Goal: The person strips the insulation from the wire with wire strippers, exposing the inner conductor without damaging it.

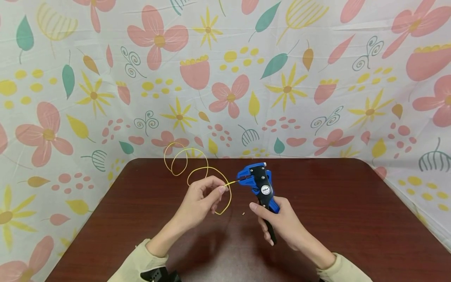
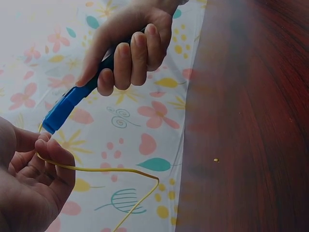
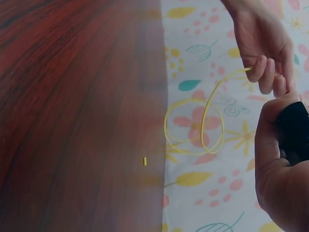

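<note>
Between thumb and fingertips, my left hand (image 1: 199, 199) pinches a thin yellow wire (image 1: 230, 183) near its end. The wire's tip looks thinner and darker and points at the jaws of a blue and black wire stripper (image 1: 261, 176). My right hand (image 1: 283, 225) grips this tool by its handles, head up and tilted left. Behind the left hand the rest of the wire runs off in loose loops, seen also in the right wrist view as a yellow coil (image 3: 203, 128). The left fingers partly hide the pinched stretch.
A tiny yellow piece of insulation (image 1: 243, 213) lies on the dark red-brown table (image 1: 334, 203) between the hands. Behind the table's far edge hangs a white cloth (image 1: 225, 129) with printed flowers and leaves.
</note>
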`<action>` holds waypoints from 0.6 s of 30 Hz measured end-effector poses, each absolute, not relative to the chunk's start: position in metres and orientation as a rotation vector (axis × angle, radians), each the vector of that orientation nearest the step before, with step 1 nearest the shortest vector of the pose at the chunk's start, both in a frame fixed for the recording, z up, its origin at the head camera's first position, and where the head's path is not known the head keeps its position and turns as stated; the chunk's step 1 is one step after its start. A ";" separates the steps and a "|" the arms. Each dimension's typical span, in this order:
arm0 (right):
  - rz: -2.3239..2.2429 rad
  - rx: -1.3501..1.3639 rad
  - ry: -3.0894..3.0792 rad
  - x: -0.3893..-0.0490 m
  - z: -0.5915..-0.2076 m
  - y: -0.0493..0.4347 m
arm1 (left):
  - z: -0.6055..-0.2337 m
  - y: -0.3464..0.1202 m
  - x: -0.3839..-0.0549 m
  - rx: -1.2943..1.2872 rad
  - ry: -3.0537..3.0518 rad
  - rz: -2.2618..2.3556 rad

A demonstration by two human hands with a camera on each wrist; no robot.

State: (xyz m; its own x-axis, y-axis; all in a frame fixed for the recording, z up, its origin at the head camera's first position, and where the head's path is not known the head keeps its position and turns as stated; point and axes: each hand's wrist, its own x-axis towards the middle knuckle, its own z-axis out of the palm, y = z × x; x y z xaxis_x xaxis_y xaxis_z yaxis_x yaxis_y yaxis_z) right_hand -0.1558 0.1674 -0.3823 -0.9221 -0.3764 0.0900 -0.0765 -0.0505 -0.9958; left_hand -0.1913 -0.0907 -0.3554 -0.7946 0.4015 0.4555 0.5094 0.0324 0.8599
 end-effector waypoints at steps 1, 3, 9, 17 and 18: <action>-2.082 -0.493 2.002 -0.156 -0.383 0.168 | -0.355 -0.091 -0.191 -0.967 -2.195 -1.893; -2.093 -0.509 1.991 -0.157 -0.384 0.171 | -0.355 -0.091 -0.191 -0.964 -2.198 -1.893; -2.115 -0.555 1.977 -0.159 -0.387 0.178 | -0.356 -0.091 -0.191 -0.960 -2.202 -1.890; -2.114 -0.530 1.959 -0.161 -0.390 0.185 | -0.356 -0.091 -0.191 -0.955 -2.200 -1.898; -2.115 -0.525 1.956 -0.162 -0.391 0.186 | -0.356 -0.091 -0.191 -0.953 -2.200 -1.899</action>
State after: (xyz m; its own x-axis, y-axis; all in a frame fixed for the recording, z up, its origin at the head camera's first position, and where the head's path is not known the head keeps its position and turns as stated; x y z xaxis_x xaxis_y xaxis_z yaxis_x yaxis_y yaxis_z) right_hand -0.1618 0.1858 -0.3908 -0.9137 -0.3900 0.1146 -0.0839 -0.0951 -0.9919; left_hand -0.1911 -0.0913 -0.3563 -0.8027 0.3964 0.4455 0.4986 0.0364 0.8660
